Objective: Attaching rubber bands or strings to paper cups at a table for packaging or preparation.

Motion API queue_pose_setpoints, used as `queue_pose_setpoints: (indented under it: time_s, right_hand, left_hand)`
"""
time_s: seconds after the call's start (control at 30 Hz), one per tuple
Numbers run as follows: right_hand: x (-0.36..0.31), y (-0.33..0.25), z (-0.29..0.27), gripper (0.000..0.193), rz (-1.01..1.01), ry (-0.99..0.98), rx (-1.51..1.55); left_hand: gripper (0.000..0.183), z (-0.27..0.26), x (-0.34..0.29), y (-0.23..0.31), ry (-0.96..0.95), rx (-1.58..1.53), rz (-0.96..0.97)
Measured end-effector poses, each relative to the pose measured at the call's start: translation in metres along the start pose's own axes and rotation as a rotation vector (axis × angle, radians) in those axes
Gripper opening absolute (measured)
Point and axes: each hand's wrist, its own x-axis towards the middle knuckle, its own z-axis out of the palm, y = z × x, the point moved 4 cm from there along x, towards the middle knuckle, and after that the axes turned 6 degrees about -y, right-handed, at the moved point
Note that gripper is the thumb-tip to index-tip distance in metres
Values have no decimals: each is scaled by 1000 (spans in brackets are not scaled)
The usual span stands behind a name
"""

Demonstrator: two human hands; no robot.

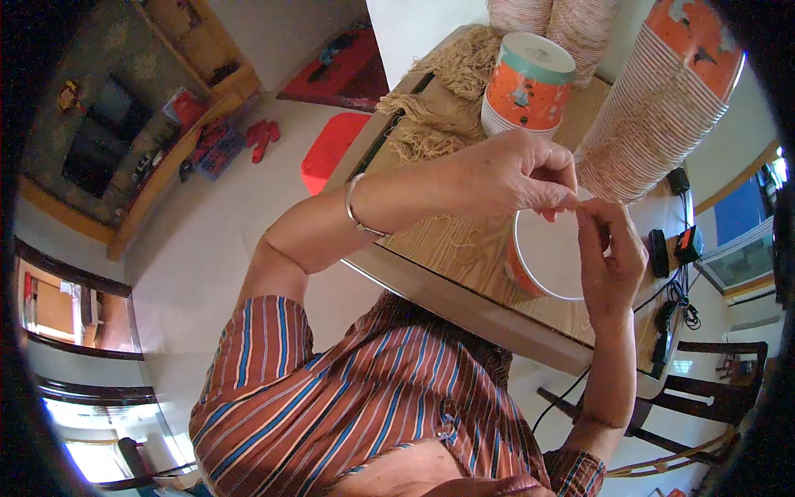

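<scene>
My left hand (538,176), with a bangle on its wrist, reaches across the table with thumb and fingers pinched together. Its fingertips almost meet those of my right hand (611,248), which is also closed in a pinch. Whatever is between the fingertips is too small to make out. Just below them stands a white-lined, orange-sided paper tub (551,248), mouth upward, partly covered by both hands. Behind my left hand is a short stack of orange and green paper tubs (530,83), upside down. Bundles of tan string (431,124) lie to its left.
A tall leaning stack of nested paper tubs (654,116) rises at the right, with more stacks (584,33) at the back. Black adapters and cables (679,290) lie along the table's right edge. A red stool (331,149) stands left of the table, a dark wooden chair (704,389) at right.
</scene>
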Motion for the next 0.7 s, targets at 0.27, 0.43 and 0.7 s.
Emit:
queue_pose_setpoints:
  time_s: [0.27,0.43,0.7]
  right_hand:
    - [8,-5,-16,9,-216,19,-287]
    - [23,-10,-28,18,-216,-18,-481]
    - [26,10,-38,22,-188,-79,-427]
  left_hand:
    - [13,-6,15,14,-14,179,86]
    - [15,-14,34,24,99,376,255]
    - [16,-9,33,29,217,769,538]
